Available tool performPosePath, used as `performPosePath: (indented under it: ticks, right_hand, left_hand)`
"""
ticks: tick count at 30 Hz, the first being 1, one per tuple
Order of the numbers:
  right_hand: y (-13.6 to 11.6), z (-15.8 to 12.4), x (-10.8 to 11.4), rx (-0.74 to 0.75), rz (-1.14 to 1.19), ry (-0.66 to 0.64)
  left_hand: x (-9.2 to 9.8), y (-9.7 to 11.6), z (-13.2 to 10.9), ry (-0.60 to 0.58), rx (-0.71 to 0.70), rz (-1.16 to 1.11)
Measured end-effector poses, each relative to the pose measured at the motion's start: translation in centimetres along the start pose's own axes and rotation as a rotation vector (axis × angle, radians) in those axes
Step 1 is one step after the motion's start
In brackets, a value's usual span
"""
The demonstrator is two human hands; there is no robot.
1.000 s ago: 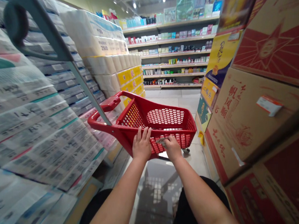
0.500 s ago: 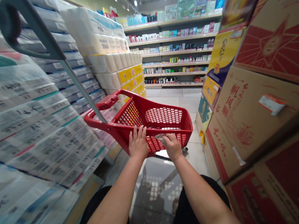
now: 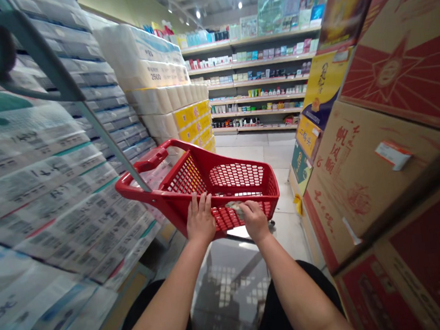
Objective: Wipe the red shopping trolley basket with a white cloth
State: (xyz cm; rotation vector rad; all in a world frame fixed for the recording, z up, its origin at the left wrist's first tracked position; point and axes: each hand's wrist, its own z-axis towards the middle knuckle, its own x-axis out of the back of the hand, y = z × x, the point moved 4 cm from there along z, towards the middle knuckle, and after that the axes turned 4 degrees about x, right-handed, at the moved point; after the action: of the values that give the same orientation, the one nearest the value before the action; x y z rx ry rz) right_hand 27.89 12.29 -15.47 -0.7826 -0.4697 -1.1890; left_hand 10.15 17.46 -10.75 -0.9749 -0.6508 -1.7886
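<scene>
A red plastic shopping basket on wheels (image 3: 240, 176) stands on the shiny floor just ahead of me, tilted toward the left. Its grey pull handle (image 3: 62, 81) rises up to the upper left. My left hand (image 3: 199, 220) lies on the near rim with its fingers stretched forward, flat against the plastic. My right hand (image 3: 254, 219) is curled over the near rim and pinches a small crumpled greyish thing (image 3: 234, 206) that I cannot make out. The basket's inside looks empty from here.
Stacks of wrapped tissue packs (image 3: 51, 169) wall the left side, with toilet-paper bales (image 3: 159, 83) further on. Brown and red cartons (image 3: 388, 145) crowd the right. Shelves of small goods (image 3: 254, 80) close the far end of the narrow tiled aisle (image 3: 273, 152).
The basket and both hands have shifted a little to the left and lower in the view. The pull handle has swung further toward the upper left. The grips look the same.
</scene>
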Motion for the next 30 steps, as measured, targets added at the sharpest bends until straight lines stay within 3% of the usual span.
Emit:
performPosePath:
  ticks: [4,8,12,17,21,25,30]
  right_hand:
    - [0.1,-0.1,-0.1,-0.008,0.005,-0.045]
    - [0.4,-0.2,0.1,-0.034,0.002,-0.001]
    - [0.8,-0.3,-0.1,-0.108,-0.021,-0.135]
    - [1.0,-0.2,0.9,-0.075,0.018,0.004]
    - [1.6,-0.2,0.8,-0.106,-0.004,-0.076]
    - [1.8,-0.3,0.8,-0.085,-0.005,-0.031]
    - [1.1,-0.2,0.0,-0.093,-0.010,-0.087]
  left_hand:
    - [0.1,-0.1,-0.1,-0.006,0.007,0.002]
    - [0.2,-0.1,-0.1,-0.006,-0.006,0.008]
    - [0.3,-0.1,-0.1,0.005,0.001,0.016]
    - [0.5,-0.3,0.1,0.010,-0.021,0.006]
    - [0.5,-0.8,0.3,0.004,-0.008,0.013]
    - [0.5,-1.1,0.5,0.029,0.043,0.028]
    - [0.5,0.0,1.1,0.040,0.093,0.056]
